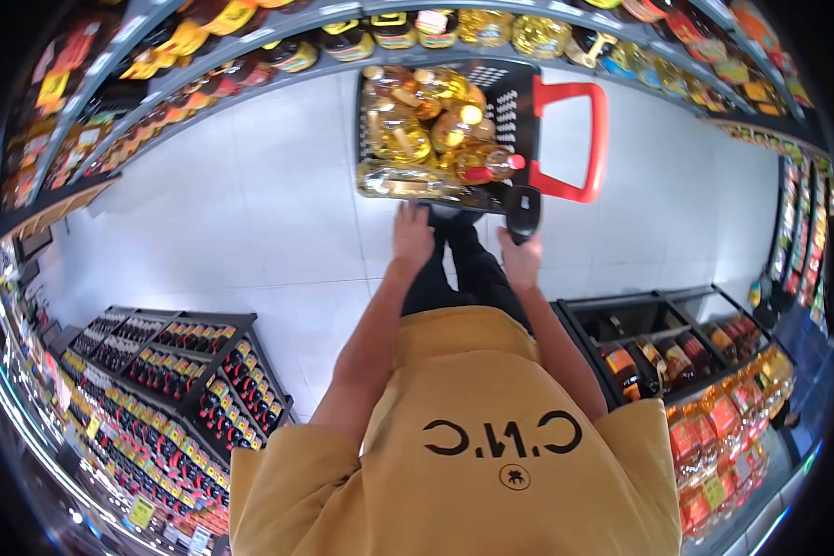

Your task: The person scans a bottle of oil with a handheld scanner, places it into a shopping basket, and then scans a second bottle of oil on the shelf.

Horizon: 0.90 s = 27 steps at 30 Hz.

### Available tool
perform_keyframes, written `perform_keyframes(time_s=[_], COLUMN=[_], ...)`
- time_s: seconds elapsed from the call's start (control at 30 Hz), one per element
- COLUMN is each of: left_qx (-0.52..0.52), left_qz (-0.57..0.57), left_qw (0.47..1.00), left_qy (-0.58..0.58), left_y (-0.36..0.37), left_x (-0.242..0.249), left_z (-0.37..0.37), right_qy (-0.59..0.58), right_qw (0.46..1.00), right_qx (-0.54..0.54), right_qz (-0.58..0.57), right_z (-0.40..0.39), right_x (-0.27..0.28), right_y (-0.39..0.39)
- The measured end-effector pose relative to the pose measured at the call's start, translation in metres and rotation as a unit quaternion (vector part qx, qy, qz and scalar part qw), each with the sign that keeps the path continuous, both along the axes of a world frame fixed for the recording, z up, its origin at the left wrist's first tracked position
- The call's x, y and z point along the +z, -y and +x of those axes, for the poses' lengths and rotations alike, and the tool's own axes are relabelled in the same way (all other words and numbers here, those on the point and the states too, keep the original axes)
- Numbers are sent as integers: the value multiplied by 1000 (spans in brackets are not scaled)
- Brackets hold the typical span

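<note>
1. Looking straight down from the head camera, both arms extend toward 12 o'clock, to a black shopping basket (pixel 519 102) standing on the white tiled floor (pixel 250 213).
2. Left hand (pixel 411 237): lies flat with its fingers pointing to 12 o'clock, at or on the near rim of the basket beside a clear-wrapped pack (pixel 408 182). Whether it grips the rim or only rests there cannot be told.
3. Right hand (pixel 521 258): closed around a dark handheld device (pixel 523 213), which stands up toward 12 o'clock and overlaps the basket's near corner.
4. The two hands are apart, the person's dark trouser legs (pixel 463 269) showing between them.
5. Basket contents: yellow oil bottles (pixel 408 130) packed together, one with a red cap (pixel 515 161) pointing to 3 o'clock.
6. Key relation: the basket lies directly ahead at 12 o'clock from both hands; its long axis runs from 9 to 3 o'clock. Its red handle (pixel 579 139) sits at the 3 o'clock end, nearer the right hand than the left.
7. Surroundings: shelves of bottles (pixel 176 371) at 8 o'clock, further bottled stock (pixel 713 408) at 4 o'clock, and a curved shelf row (pixel 491 28) beyond the basket at 12 o'clock.
</note>
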<state>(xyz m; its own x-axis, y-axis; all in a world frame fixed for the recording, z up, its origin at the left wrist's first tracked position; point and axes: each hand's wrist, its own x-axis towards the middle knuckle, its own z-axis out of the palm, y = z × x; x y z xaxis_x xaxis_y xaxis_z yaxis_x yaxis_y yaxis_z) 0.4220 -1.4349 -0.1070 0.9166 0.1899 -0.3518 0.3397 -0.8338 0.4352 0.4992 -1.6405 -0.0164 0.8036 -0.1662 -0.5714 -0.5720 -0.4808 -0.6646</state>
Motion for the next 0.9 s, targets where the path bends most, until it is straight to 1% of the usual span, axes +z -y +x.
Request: perform_keyframes(time_s=[0.07, 0.1, 0.2, 0.23, 0.33, 0.4, 0.43, 0.53, 0.6, 0.67, 0.73, 0.8, 0.83, 0.9], left_qx=[20, 21, 63, 80, 107, 122, 129, 146, 146, 136, 150, 161, 168, 170], left_qz=[-33, -31, -76, -70, -81, -95, -103, -122, -124, -120, -116, -127, -128, -134], left_qw=[999, 999, 994, 993, 991, 988, 986, 981, 982, 983, 982, 978, 977, 975], left_qy=[2, -6, -38, -52, -15, -24, -27, -20, 1, 10, -8, -23, -12, -41], left_y=[0, -2, -10, -12, -14, -11, -10, -1, 4, 3, -2, -6, -6, -6], left_x=[1, 3, 6, 7, 8, 7, 7, 0, -3, -3, 2, 5, 7, 7], left_z=[-9, -11, -15, -15, -17, -14, -11, -5, -1, 5, 15, 23, 24, 28], right_qy=[108, 105, 130, 124, 90, 50, 59, 46, 63, 54, 38, 90, 115, 100], right_qw=[990, 990, 989, 991, 996, 998, 998, 998, 996, 997, 997, 993, 991, 992], right_qx=[-44, -36, -21, -18, 0, 26, 15, 34, 47, 52, 67, 69, 70, 76], right_qz=[77, 89, 63, 50, 26, 21, 35, 42, 29, 25, 12, 15, 17, 3], right_z=[-12, -15, -23, -23, -22, -12, -10, 2, 7, 11, 15, 15, 14, 15], right_x=[-9, -10, -13, -10, -2, 2, 3, 15, 21, 21, 21, 22, 23, 24], right_y=[4, 8, 17, 19, 22, 26, 24, 20, 18, 19, 20, 18, 17, 18])
